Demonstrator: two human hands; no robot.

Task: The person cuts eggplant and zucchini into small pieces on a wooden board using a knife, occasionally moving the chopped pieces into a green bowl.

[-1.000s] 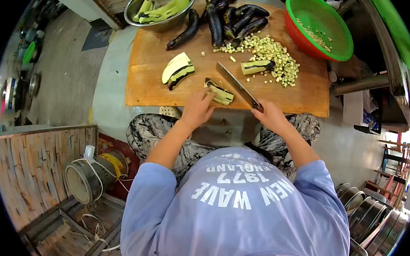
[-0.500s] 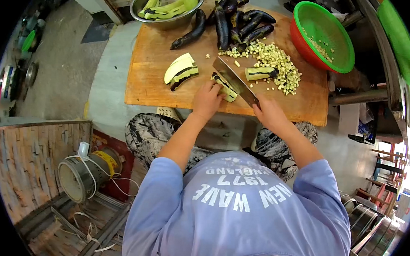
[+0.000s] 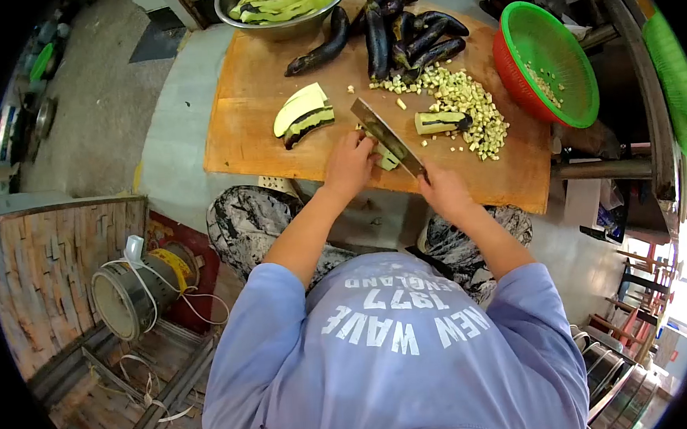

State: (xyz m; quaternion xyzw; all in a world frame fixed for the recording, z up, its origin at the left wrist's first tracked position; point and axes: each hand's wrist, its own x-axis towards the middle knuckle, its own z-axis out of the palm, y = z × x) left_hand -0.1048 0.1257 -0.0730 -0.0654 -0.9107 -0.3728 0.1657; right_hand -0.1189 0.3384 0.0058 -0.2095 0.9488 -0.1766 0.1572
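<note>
On the wooden board [image 3: 264,141], my left hand [image 3: 348,165] presses its curled fingers on a peeled eggplant piece [image 3: 387,161]. My right hand [image 3: 444,192] is wrapped round the handle of a wide knife [image 3: 390,139], whose blade lies over that piece and partly hides it. Left of my hands rest cut eggplant slices [image 3: 304,116] with dark skin strips. To the right lies another peeled piece [image 3: 438,122], beside a heap of small diced cubes [image 3: 479,116].
Dark whole eggplants [image 3: 378,43] lie at the board's far side. A metal bowl [image 3: 281,26] with peeled eggplants stands at the far left. On the right is a green colander [image 3: 579,82] in a red one, with some cubes inside.
The knife blade has shifted slightly left and now covers more of the eggplant piece under my left hand. My right hand has moved a little left with it.
</note>
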